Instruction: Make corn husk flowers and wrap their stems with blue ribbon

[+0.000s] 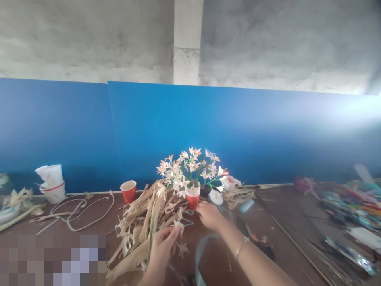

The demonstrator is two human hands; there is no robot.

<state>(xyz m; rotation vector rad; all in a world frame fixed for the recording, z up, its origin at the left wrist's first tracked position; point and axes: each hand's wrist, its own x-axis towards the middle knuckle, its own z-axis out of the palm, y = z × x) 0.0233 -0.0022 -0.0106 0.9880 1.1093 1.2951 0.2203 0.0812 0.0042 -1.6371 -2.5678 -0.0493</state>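
Observation:
My left hand [163, 244] pinches a small pale flower [178, 225], which looks made of dried corn husk, between thumb and fingertips. My right hand [210, 215] reaches to the foot of a red paper cup [193, 201], its fingers curled together beside it. Whether those fingers hold anything, or touch the cup, I cannot make out. Out of the cup spreads a bunch of cream husk flowers [193, 165] on green stems. Under and beside my left hand lies a heap of dried corn husks [149, 214]. Another loose husk flower [182, 249] rests on the brown table below the held one.
A second red paper cup [128, 192] stands left of the husks. Farther left are a white cable [71, 214] and a white bucket [54, 194]. A clear strip [201, 258] curls near my right forearm. Coloured stems [357, 198] and thin sticks [300, 246] lie at right. A blue partition [178, 119] rises behind.

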